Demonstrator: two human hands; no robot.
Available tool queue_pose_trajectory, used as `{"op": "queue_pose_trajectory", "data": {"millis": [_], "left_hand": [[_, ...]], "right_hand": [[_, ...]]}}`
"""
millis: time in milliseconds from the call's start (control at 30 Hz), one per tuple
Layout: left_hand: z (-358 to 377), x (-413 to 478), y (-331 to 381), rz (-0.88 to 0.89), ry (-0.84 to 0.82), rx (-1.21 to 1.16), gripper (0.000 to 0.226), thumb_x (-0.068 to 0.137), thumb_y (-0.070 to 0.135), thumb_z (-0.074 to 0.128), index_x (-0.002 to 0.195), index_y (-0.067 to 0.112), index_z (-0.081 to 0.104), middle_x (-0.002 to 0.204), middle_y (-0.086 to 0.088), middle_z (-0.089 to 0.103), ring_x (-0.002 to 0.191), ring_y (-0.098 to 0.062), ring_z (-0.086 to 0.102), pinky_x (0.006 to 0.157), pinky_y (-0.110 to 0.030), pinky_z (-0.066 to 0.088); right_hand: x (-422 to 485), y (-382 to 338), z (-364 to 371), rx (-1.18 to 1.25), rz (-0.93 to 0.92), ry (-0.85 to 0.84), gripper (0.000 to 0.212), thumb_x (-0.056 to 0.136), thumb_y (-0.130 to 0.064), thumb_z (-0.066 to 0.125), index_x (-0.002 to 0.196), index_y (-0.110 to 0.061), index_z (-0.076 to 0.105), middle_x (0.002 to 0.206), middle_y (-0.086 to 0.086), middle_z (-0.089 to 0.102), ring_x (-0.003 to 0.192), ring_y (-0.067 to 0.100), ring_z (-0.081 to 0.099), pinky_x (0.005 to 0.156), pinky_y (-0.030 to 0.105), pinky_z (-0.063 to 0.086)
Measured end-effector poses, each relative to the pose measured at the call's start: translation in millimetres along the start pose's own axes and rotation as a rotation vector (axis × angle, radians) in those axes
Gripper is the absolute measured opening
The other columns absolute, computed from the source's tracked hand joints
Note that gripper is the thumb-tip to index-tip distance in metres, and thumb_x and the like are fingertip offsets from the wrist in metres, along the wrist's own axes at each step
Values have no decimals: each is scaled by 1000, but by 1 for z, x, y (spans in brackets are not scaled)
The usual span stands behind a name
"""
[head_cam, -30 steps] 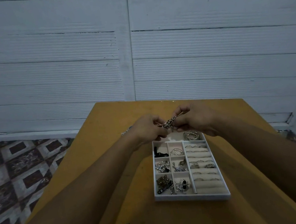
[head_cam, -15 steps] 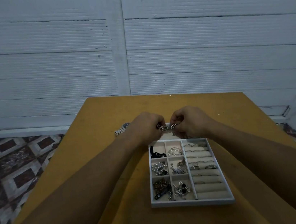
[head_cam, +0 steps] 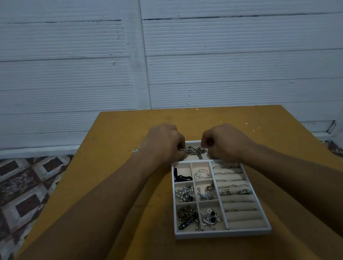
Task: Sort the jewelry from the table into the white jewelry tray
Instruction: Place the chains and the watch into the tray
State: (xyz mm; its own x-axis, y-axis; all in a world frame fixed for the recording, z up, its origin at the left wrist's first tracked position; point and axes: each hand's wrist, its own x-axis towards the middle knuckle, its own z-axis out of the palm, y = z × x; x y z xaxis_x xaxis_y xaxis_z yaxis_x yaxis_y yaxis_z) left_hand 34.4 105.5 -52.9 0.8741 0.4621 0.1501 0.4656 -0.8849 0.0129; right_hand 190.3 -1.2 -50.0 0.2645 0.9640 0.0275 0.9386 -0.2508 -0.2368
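Left hand (head_cam: 164,145): fingers curled, pinching one end of a silver link chain (head_cam: 193,150); right hand (head_cam: 224,143): fingers curled, pinching the other end; knuckles of both are turned up.

Chain is held stretched sideways between the two hands, over the long far compartment of the white jewelry tray (head_cam: 223,233); contact with the compartment floor cannot be told.

Compared with 1.0 s ago: the chain was then bunched and raised on a slant between the fingertips; at 0.5 s ago it was pulled level with the hands close together; now the hands are set further apart and more links are exposed.

Tray is placed on the yellow table (head_cam: 113,142), its position unchanged; the six small compartments on its left hold mixed pieces; rings (head_cam: 226,192) are seated in the padded rolls on its right.

A small metal piece (head_cam: 135,150) is seen on the table just beside the left wrist; the patterned floor tiles (head_cam: 17,193) are recorded at left.
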Motion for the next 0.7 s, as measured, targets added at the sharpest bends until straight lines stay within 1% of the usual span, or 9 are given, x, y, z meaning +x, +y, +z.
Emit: {"op": "queue_pose_trajectory", "data": {"millis": [67, 100, 167, 233, 333, 400, 500, 700], "left_hand": [[-1, 0, -3, -13, 8, -12, 34, 81, 50, 66, 106, 27, 69, 94, 5, 48, 102, -17, 48, 77, -29, 32], [-1, -1, -3, -13, 12, -16, 33, 80, 49, 67, 105, 27, 69, 96, 5, 49, 102, -17, 48, 76, -29, 32], [-2, -2, -4, -10, 12, -17, 31, 81, 47, 67, 105, 27, 69, 101, 3, 54, 102, -17, 48, 77, -29, 33], [-2, -3, -4, -15, 10, -18, 29, 82, 44, 67, 105, 27, 69, 104, 3, 55, 103, -16, 48, 80, -30, 35], [-1, -5, -6, -38, 29, -23, 28, 82, 46, 67, 102, 27, 71, 103, 3, 56, 102, -16, 48, 82, -31, 36], [-1, -6, -6, -53, 39, -19, 27, 82, 46, 67, 101, 28, 71, 101, 3, 55, 101, -17, 48, 80, -31, 33], [0, -7, -6, -76, 56, -18, 24, 81, 42, 67, 100, 28, 71, 102, 2, 56, 102, -18, 49, 79, -31, 30], [3, -7, -2, -134, 74, -62, 23, 82, 35, 68, 102, 25, 70, 104, 0, 57, 101, -19, 52, 80, -31, 36]], "right_hand": [[0, -1, -2, 30, -17, 7, 19, 81, -15, 68, 99, -19, 72, 95, -3, 69, 88, 16, 63, 78, 30, 52], [0, -2, -3, 39, -30, 6, 18, 80, -19, 69, 98, -20, 72, 93, -4, 69, 88, 15, 62, 77, 30, 52], [1, -5, -2, 37, -60, -5, 22, 78, -32, 74, 98, -22, 71, 90, -6, 66, 86, 14, 61, 77, 30, 52], [2, -8, -1, 13, -80, -19, 28, 76, -39, 76, 99, -23, 71, 90, -7, 65, 85, 13, 60, 77, 31, 52], [5, -8, 2, -34, -85, -26, 27, 78, -39, 75, 100, -24, 72, 95, -5, 69, 88, 14, 60, 78, 31, 52], [6, -7, 3, -81, -81, -2, 24, 81, -35, 72, 102, -25, 71, 100, -3, 70, 93, 17, 61, 79, 31, 51], [6, -4, 4, -161, -87, 48, 22, 84, -29, 65, 104, -23, 72, 104, 1, 71, 98, 22, 61, 82, 36, 52], [4, 0, 5, -167, -83, 99, 22, 87, -34, 64, 103, -23, 73, 102, 0, 72, 95, 20, 62, 78, 34, 52]]}}
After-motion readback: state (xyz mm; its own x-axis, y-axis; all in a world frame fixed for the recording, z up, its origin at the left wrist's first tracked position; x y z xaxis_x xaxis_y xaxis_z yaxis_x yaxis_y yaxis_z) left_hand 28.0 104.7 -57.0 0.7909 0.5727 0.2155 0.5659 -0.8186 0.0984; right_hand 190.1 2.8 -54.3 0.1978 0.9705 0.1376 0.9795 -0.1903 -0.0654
